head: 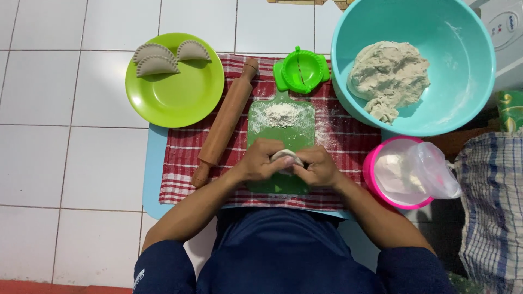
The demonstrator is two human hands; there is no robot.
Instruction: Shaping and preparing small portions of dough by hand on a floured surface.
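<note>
My left hand [261,159] and my right hand [320,167] meet over a small green cutting board [297,136], both gripping one small pale lump of dough [287,157] between the fingers. A little heap of white flour [282,114] lies on the far end of the board. A wooden rolling pin [226,122] rests diagonally just left of the board. Beyond the board sits a green round dumpling press [301,69], folded shut.
A red checked cloth [343,136] on a light blue mat [154,163] covers white floor tiles. A green plate [180,90] holds three shaped dumplings [157,61]. A teal bowl [468,32] contains a dough mass [389,76]. A pink tub [372,169] with a flour bag stands right.
</note>
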